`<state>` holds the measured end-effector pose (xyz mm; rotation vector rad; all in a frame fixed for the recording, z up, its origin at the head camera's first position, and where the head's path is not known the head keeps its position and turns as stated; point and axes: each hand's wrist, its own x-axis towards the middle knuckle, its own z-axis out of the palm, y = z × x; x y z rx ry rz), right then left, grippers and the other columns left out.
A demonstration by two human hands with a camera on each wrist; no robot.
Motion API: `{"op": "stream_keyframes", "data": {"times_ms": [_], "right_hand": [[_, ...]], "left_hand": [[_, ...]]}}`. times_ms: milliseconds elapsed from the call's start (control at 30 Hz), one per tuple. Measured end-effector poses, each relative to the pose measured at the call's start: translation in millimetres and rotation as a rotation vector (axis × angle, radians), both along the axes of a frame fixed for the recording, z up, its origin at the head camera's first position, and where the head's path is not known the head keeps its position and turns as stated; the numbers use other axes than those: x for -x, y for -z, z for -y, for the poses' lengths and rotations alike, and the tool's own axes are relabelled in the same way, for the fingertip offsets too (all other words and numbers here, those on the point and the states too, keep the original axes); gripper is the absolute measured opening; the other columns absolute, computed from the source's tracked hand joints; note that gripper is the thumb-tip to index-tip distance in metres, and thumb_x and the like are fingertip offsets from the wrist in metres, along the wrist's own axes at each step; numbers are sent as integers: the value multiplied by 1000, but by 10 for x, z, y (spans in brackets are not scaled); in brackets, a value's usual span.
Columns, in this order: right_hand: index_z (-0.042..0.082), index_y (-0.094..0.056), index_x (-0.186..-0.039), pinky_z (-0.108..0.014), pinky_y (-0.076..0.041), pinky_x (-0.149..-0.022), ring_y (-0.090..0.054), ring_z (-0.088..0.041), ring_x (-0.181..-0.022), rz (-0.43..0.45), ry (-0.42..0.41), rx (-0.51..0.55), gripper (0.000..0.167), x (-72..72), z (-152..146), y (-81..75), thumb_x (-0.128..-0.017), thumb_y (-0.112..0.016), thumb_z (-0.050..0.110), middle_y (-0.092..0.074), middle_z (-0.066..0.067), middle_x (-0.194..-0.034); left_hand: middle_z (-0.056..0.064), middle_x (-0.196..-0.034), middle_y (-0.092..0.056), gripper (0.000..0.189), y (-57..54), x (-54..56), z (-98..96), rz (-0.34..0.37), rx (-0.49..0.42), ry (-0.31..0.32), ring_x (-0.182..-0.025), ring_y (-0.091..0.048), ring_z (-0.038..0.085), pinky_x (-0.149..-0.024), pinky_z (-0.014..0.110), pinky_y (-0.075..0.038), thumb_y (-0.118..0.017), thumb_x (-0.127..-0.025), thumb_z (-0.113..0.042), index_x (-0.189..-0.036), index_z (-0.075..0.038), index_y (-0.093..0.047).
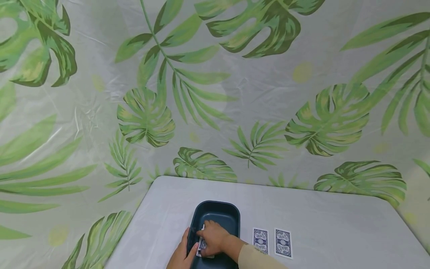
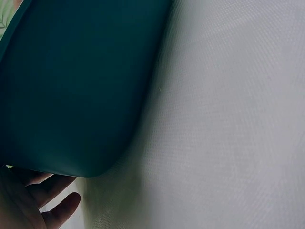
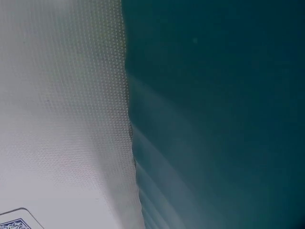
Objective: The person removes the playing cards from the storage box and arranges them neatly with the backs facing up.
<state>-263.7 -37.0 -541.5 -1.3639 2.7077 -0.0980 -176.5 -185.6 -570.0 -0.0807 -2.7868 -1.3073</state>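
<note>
A deep dark-teal tray (image 1: pixel 229 218) with rounded corners stands on the white table. My left hand (image 1: pixel 181 254) grips its left wall, thumb over the rim; the left wrist view shows fingers (image 2: pixel 57 193) against the outside of the tray (image 2: pixel 81 86). Reaching into the tray, my right hand (image 1: pixel 215 237) pinches a blue-backed playing card (image 1: pixel 202 244) near the left wall. Whether more cards lie under it cannot be told. The right wrist view shows the tray's side (image 3: pixel 214 119) but not the hand.
Two blue-backed playing cards (image 1: pixel 260 239) (image 1: pixel 283 243) lie face down to the right of the tray, the nearer one partly behind the beige sleeve (image 1: pixel 258 257). A leaf-patterned sheet (image 1: pixel 262 86) hangs behind the white table (image 1: pixel 336 220).
</note>
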Motion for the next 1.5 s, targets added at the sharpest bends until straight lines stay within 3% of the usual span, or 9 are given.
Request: {"op": "stream_keyframes", "data": {"times_ms": [400,767,967,1167,1367,1500], "right_hand": [[25,-66,-113,-27,-45,-79,-47,-12,-86,-31,-36,2,52,22,-7,28,-69,-70,53,-51,-2,-99],[27,-57,-124,-35,-44,-88,-48,-20,-105,59,31,-18,61,40,-47,-54,-71,-68,54,-50,-9,-122],[26,-56,-124,-34,-44,-88,-49,-20,-103,-25,12,-11,60,95,-116,-220,-72,-66,54,-51,-9,-120],[22,-57,-123,-36,-42,-91,-47,-23,-110,-89,12,73,56,162,-337,-519,-75,-64,50,-48,-13,-126],[18,-57,-121,-36,-42,-91,-45,-25,-111,-135,36,130,53,197,-751,-755,-77,-63,47,-46,-15,-127],[16,-57,-119,-40,-41,-91,-46,-28,-110,-186,54,139,50,223,-1155,-800,-77,-63,44,-46,-17,-125]], "left_hand": [[29,-127,-46,64,7,-13,0,-22,14,4,-109,-50,36,-86,54,-40,-48,-95,-34,-138,7,-26],[31,-131,-40,69,1,6,-5,61,-5,6,-115,-45,41,-90,58,-36,-45,-95,-41,-139,7,-22],[33,-130,-40,67,2,-3,-13,20,-3,3,-114,-45,45,-88,59,-36,-45,-96,-38,-137,9,-23],[34,-132,-37,67,13,-4,-34,29,-27,0,-117,-42,46,-91,59,-33,-47,-95,-35,-138,9,-21],[34,-129,-41,63,56,-15,-44,-38,1,-25,-114,-44,46,-89,59,-36,-52,-93,-29,-136,9,-26],[36,-128,-40,63,39,-26,-63,-29,-6,-38,-113,-44,49,-88,60,-35,-53,-92,-28,-136,9,-26]]}}
